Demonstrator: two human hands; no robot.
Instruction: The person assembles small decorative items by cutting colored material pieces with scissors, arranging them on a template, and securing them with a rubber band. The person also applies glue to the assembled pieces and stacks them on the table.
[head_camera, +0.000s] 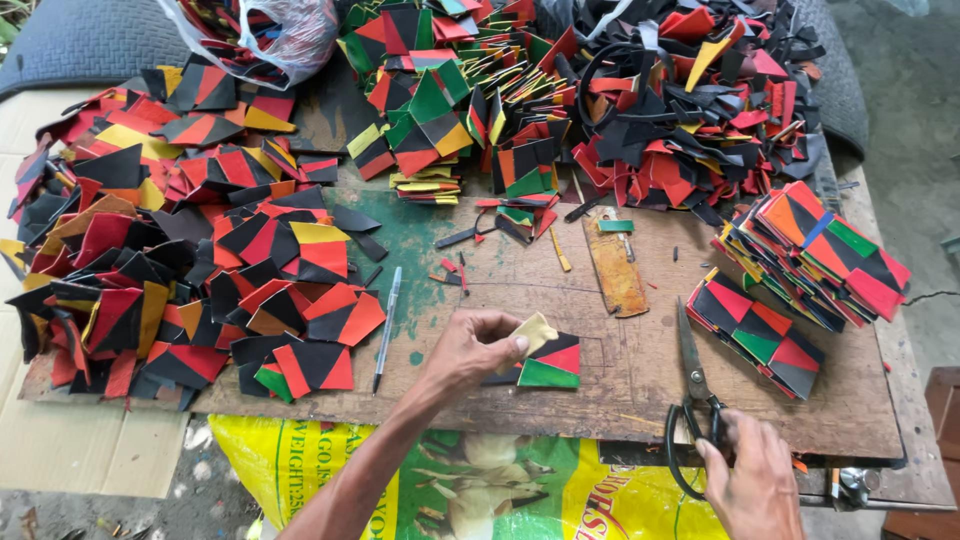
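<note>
Here, left hand (470, 350) pinching a yellow scrap (534, 330) over a black-red-green patch (551, 363), right hand (745, 480) at five o'clock, grip closing around black scissors (693, 395), yellow-green printed sack (480, 480) hanging below the table (640, 380)

Pen (386, 328) on board (640, 380), scissors (693, 400) right, loose patches (190, 260) left, stacked patches (815, 255) far right

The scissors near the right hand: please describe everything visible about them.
The scissors have plain metal blades and black loop handles. They lie flat on the worn wooden board, blades closed and pointing away from the person, handles over the near edge. The right hand has its fingers at the handles. A stack of coloured patches lies right of the blades.
</note>
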